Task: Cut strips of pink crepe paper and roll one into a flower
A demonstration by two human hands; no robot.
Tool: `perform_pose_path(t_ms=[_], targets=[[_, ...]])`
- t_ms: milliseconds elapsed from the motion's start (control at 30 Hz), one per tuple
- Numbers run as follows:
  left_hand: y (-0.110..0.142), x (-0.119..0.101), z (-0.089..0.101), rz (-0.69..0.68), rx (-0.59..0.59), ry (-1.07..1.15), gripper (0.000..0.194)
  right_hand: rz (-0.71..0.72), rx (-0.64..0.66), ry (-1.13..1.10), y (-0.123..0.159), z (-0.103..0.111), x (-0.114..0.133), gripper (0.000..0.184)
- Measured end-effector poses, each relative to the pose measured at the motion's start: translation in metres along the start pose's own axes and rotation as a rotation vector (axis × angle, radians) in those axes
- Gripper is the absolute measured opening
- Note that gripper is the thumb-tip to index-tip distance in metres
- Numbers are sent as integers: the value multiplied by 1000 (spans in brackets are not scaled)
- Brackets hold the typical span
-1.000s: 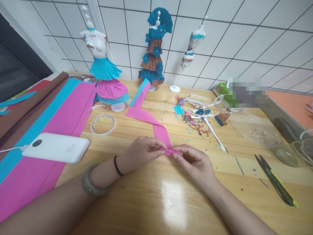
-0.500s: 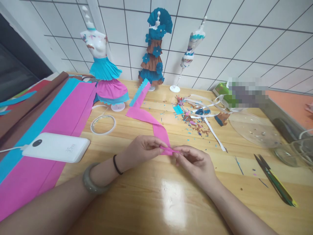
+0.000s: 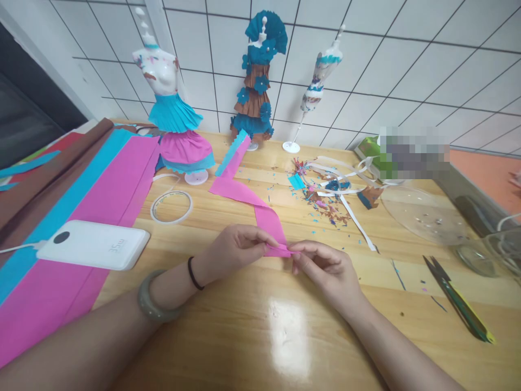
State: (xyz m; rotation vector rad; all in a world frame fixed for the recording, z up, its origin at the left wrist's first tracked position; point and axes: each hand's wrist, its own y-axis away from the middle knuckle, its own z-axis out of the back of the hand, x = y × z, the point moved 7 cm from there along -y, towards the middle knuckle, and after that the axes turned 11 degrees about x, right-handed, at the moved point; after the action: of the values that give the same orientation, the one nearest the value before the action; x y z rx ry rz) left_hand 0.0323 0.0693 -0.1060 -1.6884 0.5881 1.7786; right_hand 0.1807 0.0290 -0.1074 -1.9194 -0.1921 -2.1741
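A long pink crepe paper strip (image 3: 268, 224) with a blue strip laid along its far end runs back across the wooden table. My left hand (image 3: 240, 245) pinches its near end between thumb and fingers. Just to the right, my right hand (image 3: 323, 269) pinches the same end at its tip, where the paper looks folded. Behind the strip, to the left, stands a small white mannequin (image 3: 163, 73) in a blue and pink pleated paper skirt (image 3: 185, 147). A second mannequin (image 3: 258, 87) wears a teal and brown paper dress; a third, undressed mannequin (image 3: 321, 76) leans at the right.
Pink, blue and brown paper sheets (image 3: 101, 212) lie at the left under a white power bank (image 3: 95, 244). A tape roll (image 3: 171, 207) lies near them. Paper scraps (image 3: 325, 203), a clear plate of beads (image 3: 423, 217) and scissors (image 3: 458, 298) are on the right.
My hands have barely moved; the fingertips have shifted slightly on the pink strip's end, and a little more of it shows between them.
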Motion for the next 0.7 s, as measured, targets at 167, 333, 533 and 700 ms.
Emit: perform_pose_path(t_ms=[167, 333, 533, 700], targets=[[0, -5, -1, -19, 22, -1, 18, -63, 1, -3, 0, 2, -5, 12], [2, -9, -2, 7, 45, -49, 17, -75, 56, -30, 1, 0, -4, 14], [1, -13, -4, 40, 9, -226, 15, 7, 53, 114, 2, -4, 1, 10], [2, -16, -4, -11, -25, -334, 11, 168, 44, 288, 3, -8, 13, 7]])
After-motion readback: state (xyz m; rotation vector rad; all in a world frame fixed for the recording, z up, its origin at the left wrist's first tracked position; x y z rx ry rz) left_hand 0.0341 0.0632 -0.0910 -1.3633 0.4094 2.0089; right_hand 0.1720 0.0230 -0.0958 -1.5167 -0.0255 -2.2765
